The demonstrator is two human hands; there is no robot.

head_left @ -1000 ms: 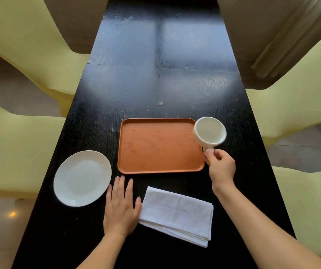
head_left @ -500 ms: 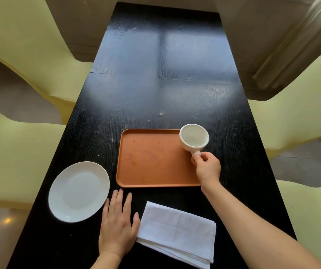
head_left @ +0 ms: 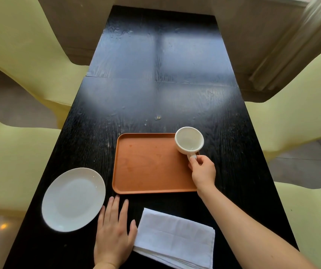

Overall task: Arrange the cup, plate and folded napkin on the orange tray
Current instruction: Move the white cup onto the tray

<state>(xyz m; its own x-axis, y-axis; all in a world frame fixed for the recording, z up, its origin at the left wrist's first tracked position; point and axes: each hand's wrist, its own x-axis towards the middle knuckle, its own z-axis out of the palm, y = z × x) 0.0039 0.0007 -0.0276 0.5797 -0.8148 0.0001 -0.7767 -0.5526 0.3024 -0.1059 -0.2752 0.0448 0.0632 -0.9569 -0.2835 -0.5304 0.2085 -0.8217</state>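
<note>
An orange tray [head_left: 148, 164] lies on the black table [head_left: 155, 94]. A white cup [head_left: 189, 140] is at the tray's far right corner, its handle pinched by my right hand [head_left: 203, 171]; whether its base touches the tray I cannot tell. A white plate [head_left: 73, 199] rests on the table left of the tray. A folded white napkin [head_left: 175, 239] lies near the front edge. My left hand [head_left: 114, 233] lies flat on the table between plate and napkin, fingers spread, its thumb beside the napkin's left edge.
Pale yellow chairs [head_left: 14, 156] stand along both long sides of the table. The far half of the table is bare, glossy wood. A curtain [head_left: 299, 41] hangs at the far right.
My right hand carried the cup from beyond the tray's right edge inward, and now holds it at the tray's far right corner. My left hand stayed flat on the table.
</note>
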